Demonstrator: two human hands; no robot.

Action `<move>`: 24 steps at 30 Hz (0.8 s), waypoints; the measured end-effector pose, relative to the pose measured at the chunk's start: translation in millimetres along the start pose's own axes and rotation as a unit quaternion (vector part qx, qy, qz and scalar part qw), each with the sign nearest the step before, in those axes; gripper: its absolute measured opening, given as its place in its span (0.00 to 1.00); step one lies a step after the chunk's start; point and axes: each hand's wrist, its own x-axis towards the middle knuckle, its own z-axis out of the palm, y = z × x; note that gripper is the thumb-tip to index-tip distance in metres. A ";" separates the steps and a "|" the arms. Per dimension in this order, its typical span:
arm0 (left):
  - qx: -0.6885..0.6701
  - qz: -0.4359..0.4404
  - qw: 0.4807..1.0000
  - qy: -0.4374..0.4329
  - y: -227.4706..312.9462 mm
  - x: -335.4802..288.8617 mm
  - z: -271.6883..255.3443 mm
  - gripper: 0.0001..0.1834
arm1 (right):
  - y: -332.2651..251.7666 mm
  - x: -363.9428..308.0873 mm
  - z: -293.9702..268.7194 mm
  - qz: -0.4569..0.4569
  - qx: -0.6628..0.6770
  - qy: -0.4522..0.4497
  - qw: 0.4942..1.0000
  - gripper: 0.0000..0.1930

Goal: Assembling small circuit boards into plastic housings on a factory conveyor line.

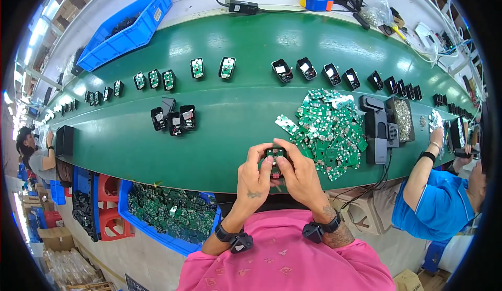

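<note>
Both my hands meet at the near edge of the bench, wrapped round a small black plastic housing with a green circuit board (pixel 275 153) in it. My left hand (pixel 254 175) grips its left side and my right hand (pixel 296 173) its right side, both thumbs pressing on the board. Something small and red shows at the near end of the housing. To the right of my hands lies a big heap of loose green circuit boards (pixel 329 134). On the left stands a cluster of open black housings (pixel 175 122) with parts inside.
Housings fitted with boards (pixel 197 68) and open black housings (pixel 282 71) stand in a row along the green bench (pixel 230 118). A grey device (pixel 375 129) and a tray of small parts (pixel 402 118) sit right. Blue crates (pixel 125 197) of boards stand below. Co-workers (pixel 434 197) sit either side.
</note>
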 end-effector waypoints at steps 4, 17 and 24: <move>-0.096 -0.059 0.994 0.011 7.3 -9.6 4.7 0.13 | 0.0 -7.9 8.0 -0.038 0.010 0.046 0.998 0.15; -0.229 -0.122 0.965 -0.032 2.8 46.5 -9.1 0.14 | -13.5 33.4 -1.4 0.021 0.054 0.033 0.998 0.16; -0.072 0.192 0.977 0.058 -21.1 42.4 18.5 0.13 | 21.0 44.6 -1.2 -0.184 0.049 0.092 0.977 0.19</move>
